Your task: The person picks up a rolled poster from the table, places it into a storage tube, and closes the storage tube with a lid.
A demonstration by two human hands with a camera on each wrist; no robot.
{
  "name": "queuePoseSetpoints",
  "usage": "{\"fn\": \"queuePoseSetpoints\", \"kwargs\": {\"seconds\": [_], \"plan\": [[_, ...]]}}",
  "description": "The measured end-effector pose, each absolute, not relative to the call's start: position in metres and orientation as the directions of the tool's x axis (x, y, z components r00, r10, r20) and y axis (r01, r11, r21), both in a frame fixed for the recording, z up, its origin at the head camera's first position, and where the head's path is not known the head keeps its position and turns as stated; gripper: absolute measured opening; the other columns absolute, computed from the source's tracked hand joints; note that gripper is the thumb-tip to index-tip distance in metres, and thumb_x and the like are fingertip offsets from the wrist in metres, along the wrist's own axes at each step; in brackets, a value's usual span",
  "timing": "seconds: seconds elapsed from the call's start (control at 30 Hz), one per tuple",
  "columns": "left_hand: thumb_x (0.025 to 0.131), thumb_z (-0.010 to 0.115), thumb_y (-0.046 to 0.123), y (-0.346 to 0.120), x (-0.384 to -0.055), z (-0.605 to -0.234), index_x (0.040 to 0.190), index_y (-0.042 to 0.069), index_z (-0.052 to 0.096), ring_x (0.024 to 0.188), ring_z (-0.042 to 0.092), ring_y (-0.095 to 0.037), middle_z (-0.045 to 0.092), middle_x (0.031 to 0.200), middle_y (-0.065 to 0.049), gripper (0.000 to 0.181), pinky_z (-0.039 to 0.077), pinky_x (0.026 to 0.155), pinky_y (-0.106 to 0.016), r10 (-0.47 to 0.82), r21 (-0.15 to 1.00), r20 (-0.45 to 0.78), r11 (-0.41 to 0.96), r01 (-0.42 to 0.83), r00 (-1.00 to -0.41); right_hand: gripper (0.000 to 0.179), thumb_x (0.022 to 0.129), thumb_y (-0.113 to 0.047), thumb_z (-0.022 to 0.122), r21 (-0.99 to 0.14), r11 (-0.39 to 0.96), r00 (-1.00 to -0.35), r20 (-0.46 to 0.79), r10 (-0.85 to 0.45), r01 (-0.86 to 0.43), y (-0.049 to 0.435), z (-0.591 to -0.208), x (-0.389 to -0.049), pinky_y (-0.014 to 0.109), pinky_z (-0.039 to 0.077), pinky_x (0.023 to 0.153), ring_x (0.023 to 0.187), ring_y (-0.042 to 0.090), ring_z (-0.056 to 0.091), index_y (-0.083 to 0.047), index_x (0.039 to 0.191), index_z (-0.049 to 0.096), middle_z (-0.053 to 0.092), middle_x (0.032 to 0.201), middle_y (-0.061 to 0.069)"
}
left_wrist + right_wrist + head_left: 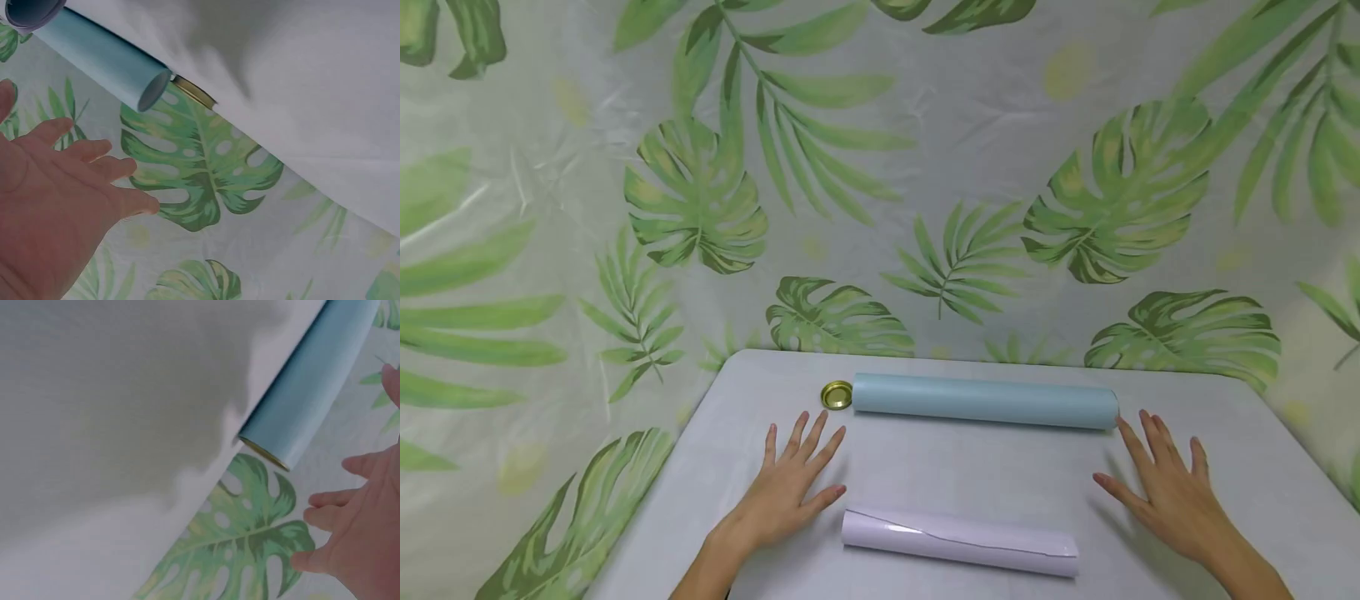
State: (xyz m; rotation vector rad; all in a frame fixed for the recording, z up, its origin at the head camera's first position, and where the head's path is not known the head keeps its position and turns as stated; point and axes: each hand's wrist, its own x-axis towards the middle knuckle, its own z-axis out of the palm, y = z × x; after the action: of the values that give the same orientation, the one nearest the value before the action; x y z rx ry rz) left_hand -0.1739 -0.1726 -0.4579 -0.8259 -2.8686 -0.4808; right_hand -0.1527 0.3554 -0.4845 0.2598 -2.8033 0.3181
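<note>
A light blue tube [985,401] lies crosswise toward the back of the white table. Its left end is uncapped and hollow in the left wrist view, while a gold rim closes its right end in the right wrist view. Beside the left end rests a round gold cap [837,395]. Nearer the front lies a rolled lilac sheet [958,542] with a loose edge along its top. My left hand [786,492], fingers spread, hovers left of the roll and holds nothing. My right hand [1176,496] is likewise spread and empty, its fingertips near the tube's right end.
The white table [970,471] has rounded back corners. Right behind its back edge hangs a pale sheet [955,167] printed with green leaves, which also runs down the left and right sides.
</note>
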Motion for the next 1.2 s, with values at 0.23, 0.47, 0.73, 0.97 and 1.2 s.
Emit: {"fn": "queuePoseSetpoints", "kwargs": {"seconds": [0.23,0.47,0.73,0.97,1.2], "plan": [[0.103,0.057,0.05,-0.162,-0.169,-0.454,0.165,0.021,0.027,0.162,0.003,-0.039,0.007,0.175,-0.008,0.075,-0.004,0.121,-0.075,0.533,0.277,0.151,0.786,0.553,-0.833,0.092,0.1,-0.052,0.061,-0.215,0.948,-0.933,0.324,-0.159,-0.236,0.353,-0.476,-0.169,0.076,-0.015,0.118,0.16,0.046,0.001,-0.003,0.165,0.018,0.014,0.166,0.037],[0.101,0.056,0.057,-0.15,-0.162,-0.457,0.165,0.02,0.03,0.162,0.006,-0.041,0.012,0.175,-0.01,0.078,0.0,0.12,-0.076,0.596,0.295,0.151,0.735,0.611,-0.789,0.092,0.101,-0.051,0.061,-0.254,0.93,-0.939,0.286,-0.19,-0.266,0.352,-0.476,-0.188,0.075,-0.014,0.119,0.158,0.05,0.005,0.001,0.164,0.018,0.012,0.166,0.038],[0.103,0.049,0.061,-0.135,-0.154,-0.459,0.166,0.023,0.026,0.162,0.008,-0.04,0.013,0.175,-0.01,0.077,0.005,0.121,-0.075,0.658,0.255,0.132,0.7,0.667,-0.742,0.094,0.1,-0.05,0.064,-0.232,0.919,-0.916,0.323,-0.235,-0.318,0.349,-0.482,-0.214,0.074,-0.009,0.121,0.158,0.051,0.004,0.001,0.163,0.018,0.009,0.167,0.038],[0.103,0.047,0.063,-0.123,-0.146,-0.462,0.164,0.02,0.03,0.16,0.021,-0.04,0.02,0.173,-0.012,0.077,0.019,0.119,-0.075,0.718,0.128,0.138,0.671,0.731,-0.683,0.098,0.095,-0.051,0.07,-0.231,0.909,-0.901,0.351,-0.254,-0.347,0.346,-0.486,-0.235,0.074,-0.006,0.122,0.16,0.047,0.004,-0.001,0.163,0.022,0.013,0.167,0.036],[0.102,0.051,0.063,-0.111,-0.146,-0.465,0.161,0.019,0.039,0.157,0.03,-0.036,0.029,0.171,-0.012,0.074,0.028,0.119,-0.07,0.751,0.013,0.111,0.654,0.756,-0.651,0.097,0.092,-0.052,0.073,-0.199,0.908,-0.884,0.378,-0.276,-0.369,0.34,-0.49,-0.25,0.077,0.006,0.119,0.158,0.049,0.01,0.001,0.16,0.029,0.023,0.164,0.036]]}}
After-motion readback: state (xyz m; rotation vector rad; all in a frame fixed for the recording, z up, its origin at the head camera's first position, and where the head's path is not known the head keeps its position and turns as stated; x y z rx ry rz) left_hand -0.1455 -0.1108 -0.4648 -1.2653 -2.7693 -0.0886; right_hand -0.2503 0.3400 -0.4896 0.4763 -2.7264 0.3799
